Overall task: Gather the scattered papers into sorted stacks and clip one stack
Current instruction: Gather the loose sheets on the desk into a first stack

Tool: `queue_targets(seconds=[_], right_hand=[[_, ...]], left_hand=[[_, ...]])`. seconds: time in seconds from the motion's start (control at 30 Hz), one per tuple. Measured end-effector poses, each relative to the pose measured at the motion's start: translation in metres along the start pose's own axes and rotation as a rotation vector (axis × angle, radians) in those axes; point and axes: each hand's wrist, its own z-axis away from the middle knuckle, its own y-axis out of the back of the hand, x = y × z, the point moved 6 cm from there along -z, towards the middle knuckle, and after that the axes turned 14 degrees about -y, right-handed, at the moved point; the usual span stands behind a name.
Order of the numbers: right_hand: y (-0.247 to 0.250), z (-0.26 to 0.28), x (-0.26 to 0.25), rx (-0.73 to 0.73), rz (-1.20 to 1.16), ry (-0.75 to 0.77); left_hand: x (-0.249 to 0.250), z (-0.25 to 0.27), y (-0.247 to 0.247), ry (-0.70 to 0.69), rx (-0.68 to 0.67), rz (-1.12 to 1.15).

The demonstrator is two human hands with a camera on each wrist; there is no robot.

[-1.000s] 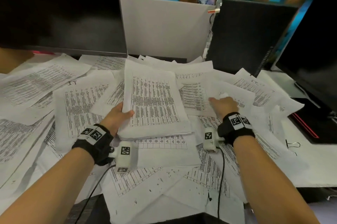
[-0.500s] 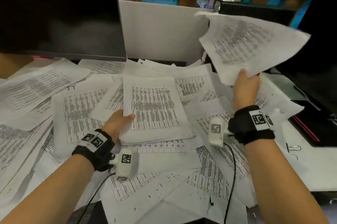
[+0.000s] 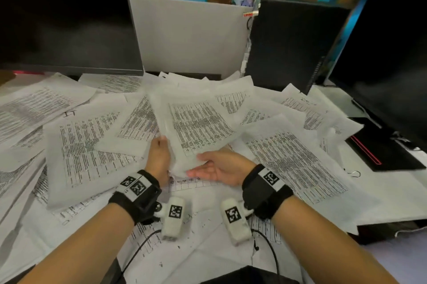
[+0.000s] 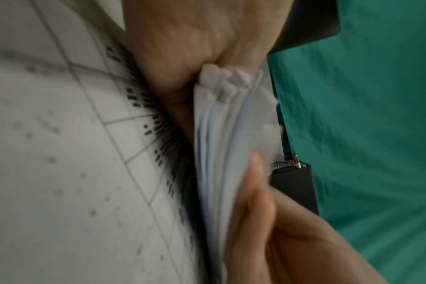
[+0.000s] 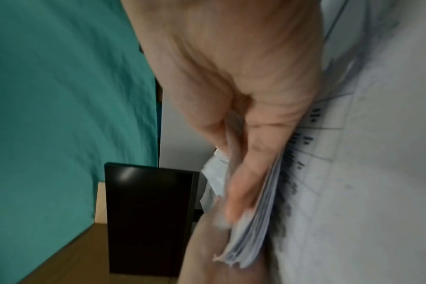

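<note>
A thick stack of printed sheets [image 3: 198, 126] sits at the middle of the paper-covered desk, its near end raised off the loose sheets. My left hand [image 3: 161, 145] grips its near left edge. My right hand [image 3: 198, 166] pinches the near end, thumb on top and fingers beneath. In the left wrist view the stack's layered edge [image 4: 221, 134] runs between my left palm [image 4: 182, 57] and the right-hand fingers [image 4: 255, 192]. In the right wrist view my fingers [image 5: 243, 182] lie along the stack's edge [image 5: 253, 230]. A wire binder clip [image 3: 354, 174] lies far right.
Loose printed sheets [image 3: 85, 145] cover the desk on all sides. A dark monitor [image 3: 64, 18] stands at the back left and another [image 3: 388, 64] at the right. A black tower [image 3: 293, 48] and a white partition [image 3: 189, 36] close the back. A black laptop [image 3: 381, 152] lies right.
My right hand lifted a sheet from the right side, swung it up and brought it onto the stack. It now holds the stack's near end; the left hand stayed on the stack.
</note>
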Motion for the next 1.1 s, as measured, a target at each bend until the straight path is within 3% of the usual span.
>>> queue_targets(seconds=[0.1, 0.17, 0.23, 0.3, 0.37, 0.4, 0.47, 0.53, 0.6, 0.73, 0.8, 0.9, 1.0, 1.1], right_hand=[[-0.003, 0.020, 0.003, -0.083, 0.517, -0.120], [0.017, 0.040, -0.016, -0.043, 0.664, -0.036], [0.063, 0.061, -0.049, 0.261, 0.595, 0.156], [0.132, 0.088, -0.074, 0.751, 0.492, 0.278], [0.190, 0.107, -0.074, 1.092, 0.548, 0.141], [0.211, 0.110, -0.069, 1.154, 0.626, 0.033], [0.232, 0.109, -0.058, 1.166, 0.754, -0.130], [0.239, 0.109, -0.053, 1.189, 0.845, -0.182], [0.242, 0.115, -0.060, 1.248, 0.834, -0.121], [0.249, 0.129, -0.082, 1.300, 0.541, 0.148], [0.246, 0.129, -0.085, 1.318, 0.447, 0.194], [0.244, 0.118, -0.079, 1.356, 0.402, 0.151], [0.252, 0.088, -0.064, 1.319, 0.487, -0.006], [0.255, 0.066, -0.055, 1.247, 0.330, -0.008]], left_hand=[[-0.004, -0.003, -0.001, 0.004, -0.096, 0.010], [-0.003, -0.003, -0.001, -0.008, -0.106, -0.081], [-0.008, -0.004, 0.000, 0.008, -0.123, -0.119], [-0.008, -0.003, 0.002, 0.009, -0.146, -0.118], [-0.012, -0.004, 0.007, 0.028, -0.168, -0.036], [-0.013, -0.003, 0.010, 0.052, -0.179, 0.021], [-0.016, -0.003, 0.015, 0.068, -0.194, 0.110], [-0.017, -0.003, 0.016, 0.080, -0.216, 0.175], [-0.015, -0.001, 0.014, 0.090, -0.224, 0.237], [-0.020, -0.004, 0.015, 0.106, -0.195, 0.336], [-0.021, -0.005, 0.016, 0.106, -0.197, 0.345], [-0.019, -0.005, 0.015, 0.095, -0.195, 0.383], [-0.019, -0.003, 0.015, 0.104, -0.202, 0.444], [-0.020, -0.003, 0.018, 0.136, -0.173, 0.459]])
